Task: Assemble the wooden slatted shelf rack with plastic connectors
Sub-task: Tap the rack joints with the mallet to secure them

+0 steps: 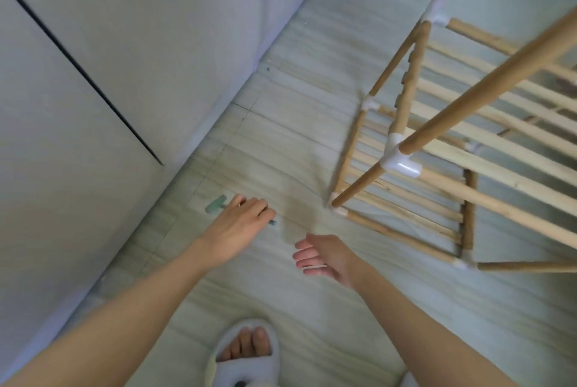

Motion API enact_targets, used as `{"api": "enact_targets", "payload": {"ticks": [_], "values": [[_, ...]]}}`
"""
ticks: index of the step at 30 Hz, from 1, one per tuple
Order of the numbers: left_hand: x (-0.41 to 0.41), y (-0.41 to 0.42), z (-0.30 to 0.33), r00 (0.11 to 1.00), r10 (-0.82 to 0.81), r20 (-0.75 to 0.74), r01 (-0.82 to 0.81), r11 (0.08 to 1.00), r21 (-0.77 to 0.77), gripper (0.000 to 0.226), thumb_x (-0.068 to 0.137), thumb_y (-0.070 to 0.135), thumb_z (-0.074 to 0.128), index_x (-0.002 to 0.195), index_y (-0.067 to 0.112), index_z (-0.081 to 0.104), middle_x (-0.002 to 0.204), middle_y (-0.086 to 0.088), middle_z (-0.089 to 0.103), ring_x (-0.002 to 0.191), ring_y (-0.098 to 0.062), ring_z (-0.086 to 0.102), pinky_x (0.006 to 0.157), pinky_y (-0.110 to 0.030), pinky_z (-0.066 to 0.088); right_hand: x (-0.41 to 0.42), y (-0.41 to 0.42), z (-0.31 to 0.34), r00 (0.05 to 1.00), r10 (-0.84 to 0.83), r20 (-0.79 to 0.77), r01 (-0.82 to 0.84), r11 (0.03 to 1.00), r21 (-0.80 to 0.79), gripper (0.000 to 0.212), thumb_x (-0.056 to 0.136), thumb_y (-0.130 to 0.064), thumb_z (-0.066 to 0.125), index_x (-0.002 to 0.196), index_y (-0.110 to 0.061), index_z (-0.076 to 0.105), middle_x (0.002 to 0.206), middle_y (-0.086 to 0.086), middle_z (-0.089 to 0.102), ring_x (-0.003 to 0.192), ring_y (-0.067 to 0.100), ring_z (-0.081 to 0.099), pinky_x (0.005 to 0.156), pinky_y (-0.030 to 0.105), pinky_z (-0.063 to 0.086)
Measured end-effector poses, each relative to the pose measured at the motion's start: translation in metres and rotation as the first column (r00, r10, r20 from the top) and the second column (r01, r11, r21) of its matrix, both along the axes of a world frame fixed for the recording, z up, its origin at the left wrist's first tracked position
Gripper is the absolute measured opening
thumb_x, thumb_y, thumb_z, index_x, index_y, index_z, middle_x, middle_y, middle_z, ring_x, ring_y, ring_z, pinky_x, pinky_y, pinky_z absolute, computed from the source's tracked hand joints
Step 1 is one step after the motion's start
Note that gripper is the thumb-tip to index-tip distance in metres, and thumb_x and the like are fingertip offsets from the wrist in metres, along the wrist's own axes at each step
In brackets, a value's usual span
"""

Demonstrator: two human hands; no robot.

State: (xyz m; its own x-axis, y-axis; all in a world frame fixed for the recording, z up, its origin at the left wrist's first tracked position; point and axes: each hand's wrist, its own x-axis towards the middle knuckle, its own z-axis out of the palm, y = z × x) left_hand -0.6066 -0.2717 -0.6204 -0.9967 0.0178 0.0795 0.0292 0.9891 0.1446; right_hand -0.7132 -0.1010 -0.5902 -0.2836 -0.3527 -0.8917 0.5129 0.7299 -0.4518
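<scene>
The partly built rack of pale wooden dowels and slats (437, 149) is seen standing on the pale striped floor (281, 143) at the right, its poles joined by white plastic corner connectors (401, 157), one of which shows an open socket with no pole in it. A small green plastic piece (214, 204), blurred and of uncertain kind, lies on the floor near the pale wall (125, 58), well apart from the rack. The left hand (240, 218) is lowered onto this piece, its fingers bent over it; whether the piece is already gripped cannot be told, since the fingertips are hidden and the view is smeared. The right hand (321, 254) is held just above the floor between the piece and the rack, fingers loosely spread and nothing in it. A foot in a white fluffy slipper (246, 355) is seen at the lower edge. The step in hand is judged to be the fetching of a loose part from the floor. The next move would call for a firm pinch on the small piece, after which it would have to be carried across to the rack and lined up with its place there
</scene>
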Motion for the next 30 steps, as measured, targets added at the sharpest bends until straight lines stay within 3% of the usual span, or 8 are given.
{"api": "enact_targets", "payload": {"ticks": [4,7,11,20,22,25,28,30], "values": [[-0.005,0.020,0.070,0.961,-0.033,-0.273,0.044,0.998,0.035,0.034,0.069,-0.010,0.065,0.094,0.012,0.057,0.083,-0.005,0.059,0.074,-0.022,0.057,0.074,-0.029,0.030,-0.002,0.009,0.055,0.966,-0.245,0.085,0.256,0.954,-0.158,0.036,0.100,-0.027,0.040,0.089,-0.005,0.065,0.071,0.006,0.067,0.065,0.016,0.061,0.059,0.023,0.048],[-0.009,0.031,0.135,0.890,-0.032,-0.454,0.044,0.999,0.015,0.043,0.065,-0.011,0.073,0.093,0.013,0.053,0.085,-0.006,0.062,0.082,-0.019,0.047,0.073,-0.030,0.030,-0.002,0.015,0.109,0.983,-0.185,-0.009,0.178,0.953,-0.244,0.037,0.100,-0.032,0.038,0.087,-0.011,0.065,0.072,0.001,0.065,0.062,0.012,0.056,0.056,0.021,0.042],[0.000,0.047,0.223,0.760,-0.136,-0.636,0.062,0.989,-0.137,0.026,0.079,-0.002,0.051,0.099,0.014,0.047,0.085,-0.009,0.065,0.083,-0.020,0.046,0.073,-0.033,0.032,0.002,0.019,0.191,0.977,-0.156,-0.142,0.084,0.905,-0.416,0.041,0.099,-0.041,0.036,0.085,-0.016,0.065,0.071,-0.004,0.065,0.062,0.009,0.054,0.057,0.021,0.039],[0.019,0.112,0.352,0.499,-0.439,-0.747,0.066,0.879,-0.472,0.015,0.094,0.007,0.043,0.102,0.015,0.052,0.098,-0.005,0.067,0.095,-0.020,0.051,0.078,-0.034,0.034,0.030,0.060,0.348,0.889,-0.334,-0.313,-0.012,0.667,-0.745,0.023,0.096,-0.022,0.047,0.074,-0.017,0.053,0.060,-0.003,0.048,0.050,0.007,0.045,0.046,0.017,0.036],[0.016,0.120,0.362,0.511,-0.350,-0.785,0.039,0.922,-0.385,0.020,0.089,0.007,0.052,0.107,0.015,0.052,0.104,-0.005,0.063,0.097,-0.021,0.051,0.080,-0.034,0.034,0.031,0.081,0.370,0.810,-0.448,-0.379,-0.012,0.634,-0.774,0.026,0.099,-0.019,0.041,0.075,-0.015,0.049,0.057,-0.001,0.052,0.049,0.010,0.050,0.047,0.020,0.042],[-0.001,0.129,0.362,0.619,0.071,-0.782,-0.035,0.997,0.063,0.030,0.084,0.001,0.053,0.112,0.009,0.055,0.106,-0.010,0.062,0.101,-0.023,0.052,0.084,-0.035,0.034,0.021,0.117,0.387,0.549,-0.570,-0.612,-0.043,0.712,-0.701,0.024,0.101,-0.022,0.034,0.081,-0.014,0.045,0.055,0.004,0.048,0.036,0.011,0.043,0.037,0.020,0.036],[-0.035,0.130,0.357,0.755,0.389,-0.528,-0.092,0.860,0.502,0.035,0.091,0.004,0.053,0.126,0.001,0.049,0.122,-0.016,0.054,0.116,-0.032,0.051,0.097,-0.043,0.039,0.002,0.146,0.386,0.301,-0.439,-0.847,-0.071,0.875,-0.479,0.027,0.099,-0.028,0.038,0.082,-0.015,0.055,0.056,-0.001,0.042,0.039,0.006,0.035,0.039,0.020,0.027],[-0.063,0.129,0.356,0.824,0.447,-0.348,-0.134,0.750,0.647,0.047,0.095,0.012,0.051,0.138,0.001,0.037,0.137,-0.016,0.045,0.128,-0.029,0.043,0.108,-0.041,0.033,-0.009,0.156,0.386,0.273,-0.245,-0.930,-0.101,0.954,-0.281,0.030,0.098,-0.026,0.042,0.091,-0.004,0.062,0.060,0.001,0.043,0.048,0.011,0.037,0.047,0.025,0.030]]}}
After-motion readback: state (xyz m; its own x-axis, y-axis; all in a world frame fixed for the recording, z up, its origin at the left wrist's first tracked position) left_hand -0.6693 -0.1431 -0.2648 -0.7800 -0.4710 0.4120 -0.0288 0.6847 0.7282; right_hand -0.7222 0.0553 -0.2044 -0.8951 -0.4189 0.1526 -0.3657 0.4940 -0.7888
